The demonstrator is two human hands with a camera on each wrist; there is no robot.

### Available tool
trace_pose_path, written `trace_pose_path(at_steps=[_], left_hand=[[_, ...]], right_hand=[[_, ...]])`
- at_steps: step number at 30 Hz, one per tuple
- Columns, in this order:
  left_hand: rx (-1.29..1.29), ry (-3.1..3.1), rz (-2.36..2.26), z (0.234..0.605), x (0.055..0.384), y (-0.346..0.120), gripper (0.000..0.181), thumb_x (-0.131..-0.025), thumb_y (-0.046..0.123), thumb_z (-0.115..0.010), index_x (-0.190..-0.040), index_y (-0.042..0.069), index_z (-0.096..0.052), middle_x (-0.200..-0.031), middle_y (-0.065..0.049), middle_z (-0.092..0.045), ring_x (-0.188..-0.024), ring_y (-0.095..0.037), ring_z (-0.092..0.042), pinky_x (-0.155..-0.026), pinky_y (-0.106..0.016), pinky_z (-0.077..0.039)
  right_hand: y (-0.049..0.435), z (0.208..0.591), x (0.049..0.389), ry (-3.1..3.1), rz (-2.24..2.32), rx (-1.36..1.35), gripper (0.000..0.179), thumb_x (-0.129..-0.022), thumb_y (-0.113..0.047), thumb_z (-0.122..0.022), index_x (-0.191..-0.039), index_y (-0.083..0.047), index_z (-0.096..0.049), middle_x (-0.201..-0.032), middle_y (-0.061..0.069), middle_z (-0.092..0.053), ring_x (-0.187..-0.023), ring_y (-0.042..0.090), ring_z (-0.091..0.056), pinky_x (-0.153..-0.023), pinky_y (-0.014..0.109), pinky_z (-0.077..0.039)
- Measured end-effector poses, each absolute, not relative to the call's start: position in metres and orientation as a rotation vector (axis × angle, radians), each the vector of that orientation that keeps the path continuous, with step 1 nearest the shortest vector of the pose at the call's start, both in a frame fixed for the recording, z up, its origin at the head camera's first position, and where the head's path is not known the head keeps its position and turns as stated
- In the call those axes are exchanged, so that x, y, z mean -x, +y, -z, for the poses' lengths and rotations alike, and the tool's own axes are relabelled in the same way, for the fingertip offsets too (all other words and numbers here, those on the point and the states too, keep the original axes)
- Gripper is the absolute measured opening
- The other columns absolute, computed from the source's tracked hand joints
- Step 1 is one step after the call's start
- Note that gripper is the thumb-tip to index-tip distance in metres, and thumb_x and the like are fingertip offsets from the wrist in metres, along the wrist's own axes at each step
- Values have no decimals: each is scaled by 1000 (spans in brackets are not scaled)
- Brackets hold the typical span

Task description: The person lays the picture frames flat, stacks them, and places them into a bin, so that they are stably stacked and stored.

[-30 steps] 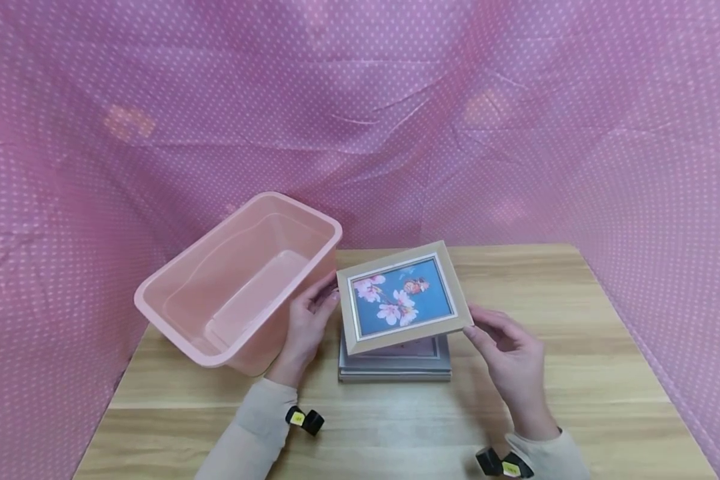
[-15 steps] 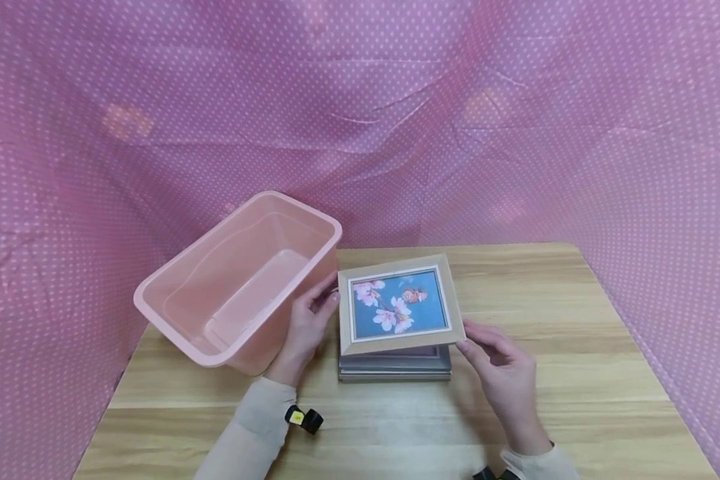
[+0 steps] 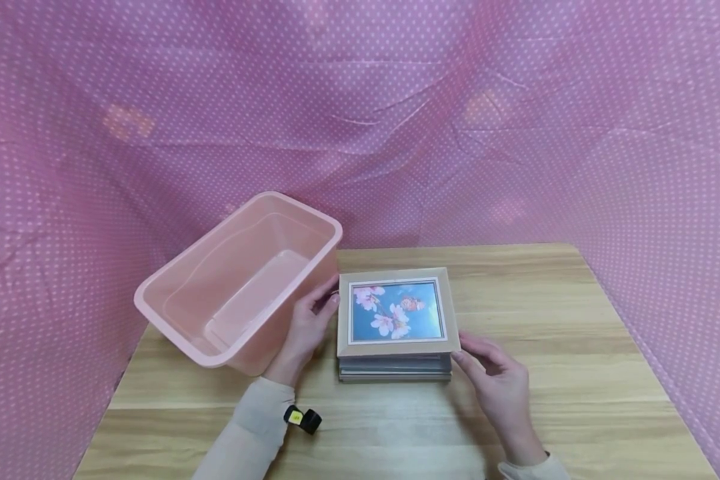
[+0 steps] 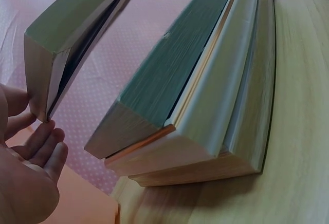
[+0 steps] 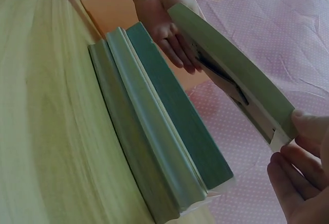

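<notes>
Both hands hold a beige picture frame point(image 3: 450, 310) with a blue print of pink blossoms, face up over a stack of several picture frames point(image 3: 396, 375). My left hand point(image 3: 307, 327) pinches its left edge, thumb on one side and fingertips at the underside in the left wrist view. At the near right corner my right hand point(image 3: 499, 393) pinches it between thumb and fingers. Both wrist views show a gap between the held frame and the stack; a green-looking frame point(image 5: 180, 108) tops the stack. A dark piece point(image 5: 223, 77) shows on the held frame's underside.
A pink plastic tub point(image 3: 186, 267) stands to the left, close beside my left hand, with nothing inside it. Underneath is a wood-grain table point(image 3: 576, 360). A pink dotted cloth point(image 3: 360, 120) hangs behind the table and along both sides.
The held picture frame has come down and toward me, levelling out and lining up over the stack. My right hand moved down and left with it; the left hand stayed nearly in place.
</notes>
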State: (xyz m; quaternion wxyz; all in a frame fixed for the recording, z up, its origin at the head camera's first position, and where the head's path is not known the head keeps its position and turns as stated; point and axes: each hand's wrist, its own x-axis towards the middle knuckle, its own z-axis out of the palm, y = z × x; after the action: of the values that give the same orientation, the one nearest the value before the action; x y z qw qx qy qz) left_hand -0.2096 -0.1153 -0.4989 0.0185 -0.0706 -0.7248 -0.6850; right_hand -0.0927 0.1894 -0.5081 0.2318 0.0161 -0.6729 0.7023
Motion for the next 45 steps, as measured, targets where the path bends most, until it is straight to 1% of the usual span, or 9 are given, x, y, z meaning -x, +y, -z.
trace_pose_path(at_steps=[7, 10, 14, 16, 20, 22, 30, 37, 45], left_hand=[[193, -2297, 2120, 505, 210, -114, 48, -104, -2, -62, -152, -3, -54, -161, -25, -53, -146, -43, -53, -108, -12, -50], [158, -2342, 2106, 507, 210, -114, 48, -105, 0, -62, -153, -1, -55, -163, -21, -53, -150, -40, -52, -118, -24, -49], [117, -2388, 2095, 510, 211, -114, 49, -106, 3, -63, -154, 3, -55, -165, -16, -52, -154, -37, -47, -129, -45, -40], [109, -2397, 2093, 511, 211, -115, 49, -106, 3, -62, -154, 3, -55, -165, -16, -51, -155, -37, -46, -130, -49, -38], [116, -2404, 2074, 514, 211, -116, 49, -106, 1, -63, -154, 2, -56, -164, -17, -52, -154, -38, -48, -129, -49, -39], [117, -2405, 2068, 516, 211, -116, 48, -105, 1, -63, -153, 2, -56, -163, -17, -53, -153, -37, -49, -128, -48, -40], [134, -2405, 2019, 523, 211, -116, 47, -104, -1, -63, -151, -1, -57, -161, -20, -55, -154, -39, -47, -130, -51, -37], [103, -2386, 2053, 525, 209, -114, 48, -105, 0, -63, -152, 1, -57, -163, -20, -53, -154, -39, -48, -129, -50, -40], [118, -2411, 2024, 528, 208, -114, 49, -106, 3, -62, -155, 2, -55, -167, -17, -49, -160, -37, -40, -134, -50, -32]], right_hand=[[188, 510, 89, -2005, -1897, 151, 25, -82, 20, -79, -107, 14, -76, -108, -8, -82, -103, 4, -78, -95, 20, -63], [187, 511, 88, -2055, -1883, 195, 25, -84, 17, -80, -108, 12, -77, -107, -12, -81, -102, 2, -77, -93, 19, -63], [187, 514, 88, -2081, -1882, 208, 25, -85, 15, -81, -109, 11, -78, -108, -14, -81, -102, 0, -77, -92, 19, -63], [186, 515, 87, -2090, -1878, 213, 25, -85, 15, -81, -109, 11, -78, -107, -15, -80, -101, -1, -77, -91, 19, -63], [185, 519, 87, -2114, -1875, 241, 26, -84, 14, -82, -109, 10, -78, -108, -15, -80, -101, -3, -76, -90, 18, -63], [185, 521, 86, -2128, -1870, 260, 26, -84, 13, -83, -109, 9, -79, -109, -12, -81, -100, -4, -75, -89, 17, -63], [184, 527, 86, -2164, -1861, 270, 26, -85, 11, -84, -110, 5, -81, -119, 19, -80, -99, -5, -75, -87, 17, -63], [184, 529, 85, -2174, -1881, 271, 26, -86, 9, -83, -111, 3, -81, -122, 22, -79, -101, -4, -75, -89, 17, -63], [185, 529, 85, -2188, -1852, 252, 24, -86, 10, -83, -108, 3, -81, -124, 23, -78, -105, -7, -72, -92, 15, -61]])
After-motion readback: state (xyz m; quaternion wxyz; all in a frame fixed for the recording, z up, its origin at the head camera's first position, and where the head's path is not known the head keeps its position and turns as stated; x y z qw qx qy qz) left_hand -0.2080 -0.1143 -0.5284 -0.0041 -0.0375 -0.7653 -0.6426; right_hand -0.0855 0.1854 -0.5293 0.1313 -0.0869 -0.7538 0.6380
